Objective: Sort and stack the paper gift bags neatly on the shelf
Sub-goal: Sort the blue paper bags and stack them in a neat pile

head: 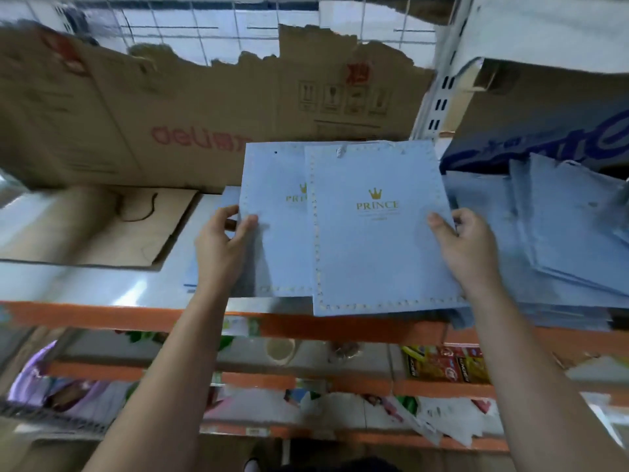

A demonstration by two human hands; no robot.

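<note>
Your shelf carries a loose heap of blue bags at right of frame, unsorted. At centre the front bag overlaps the rear bag, not squared. Your right hand pinches the first, your left hand the second. Most of the stacking looks undone.

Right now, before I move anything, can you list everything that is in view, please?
Front bag: one, light blue, gold PRINCE print, centre, overlapping rear bag.
Rear bag: one, light blue, partly under front bag.
Bag pile: several, light blue, shelf right.
Box: one, brown, torn, behind the bags.
Cardboard sheet: one, brown, flat on shelf left.
Dark box: one, dark blue, upper right.
Shelf: one, orange edge, under the bags.
Packets: several, red and yellow, lower shelf right.
Hands: two; left hand grips rear bag, right hand grips front bag.
</note>
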